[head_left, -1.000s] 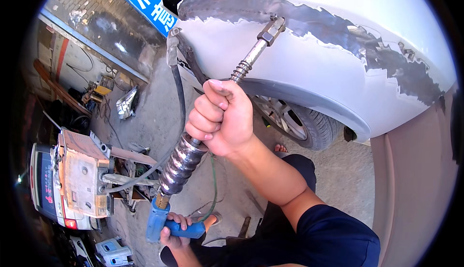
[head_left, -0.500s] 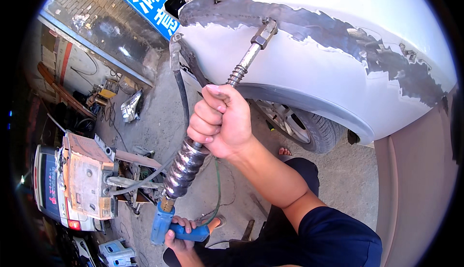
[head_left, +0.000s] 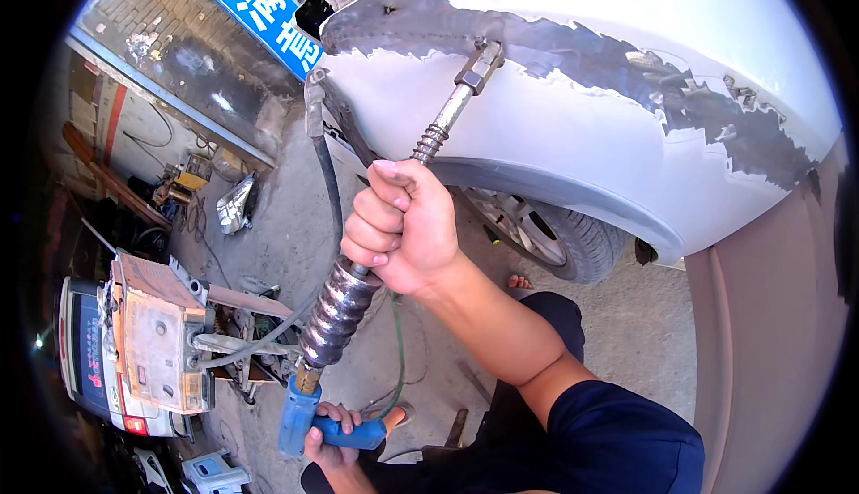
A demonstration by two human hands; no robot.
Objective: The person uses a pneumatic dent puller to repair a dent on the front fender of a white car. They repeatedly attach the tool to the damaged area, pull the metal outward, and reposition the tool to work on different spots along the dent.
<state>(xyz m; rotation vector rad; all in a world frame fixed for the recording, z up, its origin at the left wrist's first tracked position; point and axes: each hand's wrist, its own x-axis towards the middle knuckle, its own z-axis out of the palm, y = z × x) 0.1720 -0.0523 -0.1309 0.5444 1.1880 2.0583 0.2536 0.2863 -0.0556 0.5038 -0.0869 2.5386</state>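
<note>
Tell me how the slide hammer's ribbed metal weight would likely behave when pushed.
The ribbed metal weight is probably heavy for its size, being thick, shiny metal. It would likely slide rather than roll away, since the rod seems to run through it. Its smooth sheen suggests a slippery surface, though its ridged shape could help.

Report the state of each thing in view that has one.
Right hand: closed around the metal shaft.
Left hand: closed around the blue handle.
Ridged metal weight: sitting low, near the blue handle.
White car panel: partly stripped, with a ragged dark-grey band.
Car wheel: mounted under the arch.
</note>
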